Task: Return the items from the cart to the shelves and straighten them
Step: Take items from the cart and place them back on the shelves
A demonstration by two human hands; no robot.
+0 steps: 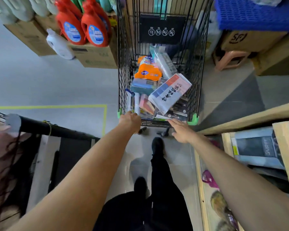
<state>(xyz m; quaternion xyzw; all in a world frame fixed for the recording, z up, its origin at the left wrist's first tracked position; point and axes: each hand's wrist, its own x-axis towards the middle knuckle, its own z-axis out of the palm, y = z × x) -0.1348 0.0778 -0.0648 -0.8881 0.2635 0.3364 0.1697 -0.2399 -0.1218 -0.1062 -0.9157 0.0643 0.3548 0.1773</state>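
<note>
The near rim of the black wire shopping cart is gripped by the left hand. The right hand, fingers straight, is laid against that rim beside the white paper-wrapped package inside.

"SURPT"-like word on dark box on shelf; rest unreadable.

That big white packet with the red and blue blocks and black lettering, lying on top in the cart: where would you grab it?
Probably by its near lower end. The white packet lies tilted on top of the pile in the black wire cart, that end toward the open right hand. Come from above on the near side, fingers across its width.
</note>
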